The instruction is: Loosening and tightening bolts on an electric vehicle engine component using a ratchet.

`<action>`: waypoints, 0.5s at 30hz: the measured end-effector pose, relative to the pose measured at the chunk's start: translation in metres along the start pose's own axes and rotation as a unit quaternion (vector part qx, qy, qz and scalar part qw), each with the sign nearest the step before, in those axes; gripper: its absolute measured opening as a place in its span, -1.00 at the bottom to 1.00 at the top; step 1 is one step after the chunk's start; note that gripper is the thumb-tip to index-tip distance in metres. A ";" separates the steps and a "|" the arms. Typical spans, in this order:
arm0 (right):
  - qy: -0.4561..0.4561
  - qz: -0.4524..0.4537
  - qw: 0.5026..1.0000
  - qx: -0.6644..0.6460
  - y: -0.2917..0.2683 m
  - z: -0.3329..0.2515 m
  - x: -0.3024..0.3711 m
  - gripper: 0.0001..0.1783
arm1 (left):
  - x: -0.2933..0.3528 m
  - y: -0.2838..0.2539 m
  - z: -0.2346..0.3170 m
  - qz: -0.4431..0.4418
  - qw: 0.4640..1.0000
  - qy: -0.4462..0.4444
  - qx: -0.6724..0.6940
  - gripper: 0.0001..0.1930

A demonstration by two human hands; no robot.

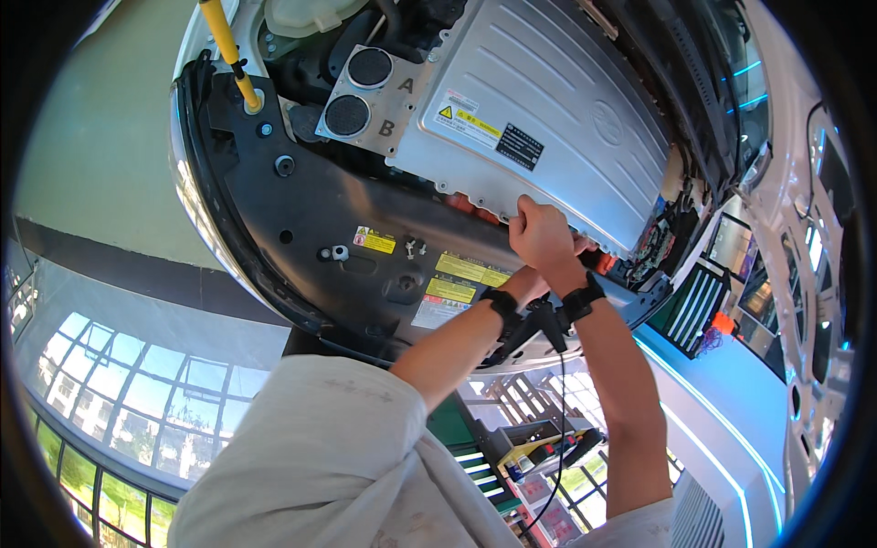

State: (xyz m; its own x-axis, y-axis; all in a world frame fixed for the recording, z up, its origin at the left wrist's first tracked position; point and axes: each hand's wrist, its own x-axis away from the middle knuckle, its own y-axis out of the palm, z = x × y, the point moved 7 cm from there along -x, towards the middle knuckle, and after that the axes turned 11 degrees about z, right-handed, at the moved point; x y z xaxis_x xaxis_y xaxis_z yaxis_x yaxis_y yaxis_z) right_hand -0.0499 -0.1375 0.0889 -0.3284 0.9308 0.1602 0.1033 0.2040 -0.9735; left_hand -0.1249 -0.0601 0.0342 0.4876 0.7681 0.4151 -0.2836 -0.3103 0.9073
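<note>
My right hand (543, 236) is closed in a fist at the front edge of a large silver metal housing (557, 119) in a car's front bay. Whatever its fingers grip there, if anything, is hidden. My left hand (528, 283) reaches under the right wrist, so the forearms cross. Most of its fingers are covered, with only a little skin showing past the right wrist. Orange connector parts (473, 208) sit below the housing's flanged edge, left of my fists, and another orange part (605, 263) lies just right of them. Both wrists wear black straps.
The black plastic front panel (365, 215) with yellow labels runs beneath my forearms. Two round dark mesh discs (348, 115) stand on a metal plate at the left. A yellow prop rod (226, 46) rises at the far left. A black cable (559, 429) hangs from the wrist straps.
</note>
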 end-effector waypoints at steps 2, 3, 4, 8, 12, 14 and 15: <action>-0.065 -0.027 0.997 0.014 -0.006 0.003 -0.004 -0.83 | -0.011 0.009 0.000 0.013 1.000 0.023 0.013 -0.78; -0.131 -0.052 0.990 0.029 -0.006 -0.003 -0.004 -0.84 | -0.015 0.011 0.000 0.016 0.999 0.029 0.014 -0.78; -0.127 -0.054 0.990 0.028 -0.003 0.000 -0.007 -0.84 | -0.019 0.010 0.003 0.021 0.999 0.033 0.013 -0.78; -0.072 -0.013 0.997 -0.040 -0.003 0.006 -0.003 -0.84 | -0.014 0.006 -0.004 0.025 0.999 0.018 -0.012 -0.77; 0.039 0.016 0.999 0.012 -0.002 0.006 0.007 -0.83 | 0.001 0.003 -0.013 0.030 0.999 -0.003 -0.039 -0.77; 0.066 0.021 0.997 0.030 -0.006 0.005 0.006 -0.82 | 0.004 0.006 -0.015 0.026 0.999 -0.011 -0.045 -0.77; 0.078 0.019 0.996 0.036 -0.007 0.005 0.005 -0.81 | 0.006 0.007 -0.018 0.026 0.998 -0.015 -0.048 -0.77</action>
State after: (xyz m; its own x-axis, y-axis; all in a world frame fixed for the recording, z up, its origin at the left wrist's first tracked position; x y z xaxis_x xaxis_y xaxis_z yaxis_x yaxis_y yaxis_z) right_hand -0.0573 -0.1356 0.0953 -0.1744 0.9745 0.1409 0.0442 0.1507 -0.9876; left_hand -0.1385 -0.0474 0.0422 0.4933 0.7350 0.4652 -0.3873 -0.2933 0.8741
